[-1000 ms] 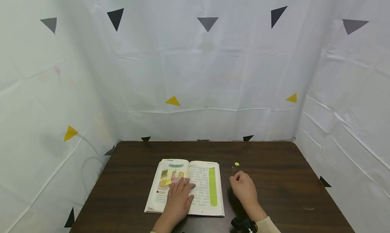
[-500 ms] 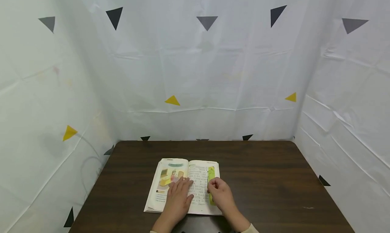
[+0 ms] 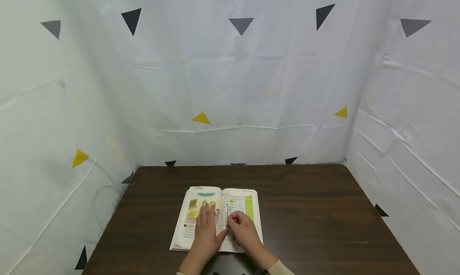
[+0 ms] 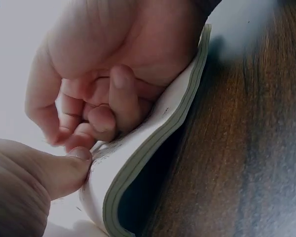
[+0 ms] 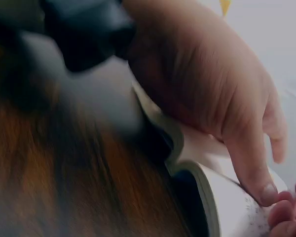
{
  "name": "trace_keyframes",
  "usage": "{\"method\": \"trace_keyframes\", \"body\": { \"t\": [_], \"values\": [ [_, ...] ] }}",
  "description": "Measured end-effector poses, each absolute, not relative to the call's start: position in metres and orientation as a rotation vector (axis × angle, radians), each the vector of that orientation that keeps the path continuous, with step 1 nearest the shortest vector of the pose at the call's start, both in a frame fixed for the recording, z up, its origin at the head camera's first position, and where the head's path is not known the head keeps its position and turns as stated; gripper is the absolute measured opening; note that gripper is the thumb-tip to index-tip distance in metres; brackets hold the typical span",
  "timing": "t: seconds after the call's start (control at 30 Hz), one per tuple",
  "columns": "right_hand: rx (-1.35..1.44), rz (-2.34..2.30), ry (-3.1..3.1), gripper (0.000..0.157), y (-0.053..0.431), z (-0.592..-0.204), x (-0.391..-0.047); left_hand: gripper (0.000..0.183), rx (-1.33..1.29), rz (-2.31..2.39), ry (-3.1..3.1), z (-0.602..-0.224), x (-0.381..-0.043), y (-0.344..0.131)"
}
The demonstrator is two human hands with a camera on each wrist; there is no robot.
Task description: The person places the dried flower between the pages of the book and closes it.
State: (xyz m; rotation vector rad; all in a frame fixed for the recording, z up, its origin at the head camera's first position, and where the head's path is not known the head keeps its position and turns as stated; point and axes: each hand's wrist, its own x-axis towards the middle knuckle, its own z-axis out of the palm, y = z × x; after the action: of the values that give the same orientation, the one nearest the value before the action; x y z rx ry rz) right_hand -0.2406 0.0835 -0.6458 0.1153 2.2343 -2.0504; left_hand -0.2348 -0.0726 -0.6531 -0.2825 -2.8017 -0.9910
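An open book [image 3: 181, 233] lies on the dark wooden table. My left hand [image 3: 206, 233] rests on it with straight fingers over the left page, the thumb reaching onto the right page. Over the right page my right hand [image 3: 243, 229] pinches a thin-stemmed yellow flower [image 3: 232, 200], whose head points away from me. In the left wrist view, the curled fingers of the right hand [image 4: 118, 64] come close to the left thumb [image 4: 64, 173]. The right wrist view shows the left hand [image 5: 202, 84] with its thumb on the page; the right fingertips [image 5: 288, 212] are beside it.
The dark table [image 3: 309, 207] extends on both sides of the book. White sheeting [image 3: 251, 87] with black, grey and yellow triangles encloses the back and sides. A black wrist device [image 5: 91, 37] sits by the left wrist.
My right hand has carried the flower from the table right of the book leftward onto the right page. The left hand stays on the book, its fingers now closer together.
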Motion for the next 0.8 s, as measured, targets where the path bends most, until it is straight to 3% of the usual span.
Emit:
{"method": "trace_keyframes", "body": {
  "t": [0.5,0.8],
  "values": [
    [0.051,-1.848,2.472,0.012,0.086,-0.653,-0.243,0.14,0.141,-0.843,-2.969,-0.649,-0.24,-0.101],
    [-0.169,-1.815,2.494,0.011,0.088,-0.655,-0.238,0.14,0.52,-0.661,-3.066,-0.625,-0.228,-0.125]
  ]
}}
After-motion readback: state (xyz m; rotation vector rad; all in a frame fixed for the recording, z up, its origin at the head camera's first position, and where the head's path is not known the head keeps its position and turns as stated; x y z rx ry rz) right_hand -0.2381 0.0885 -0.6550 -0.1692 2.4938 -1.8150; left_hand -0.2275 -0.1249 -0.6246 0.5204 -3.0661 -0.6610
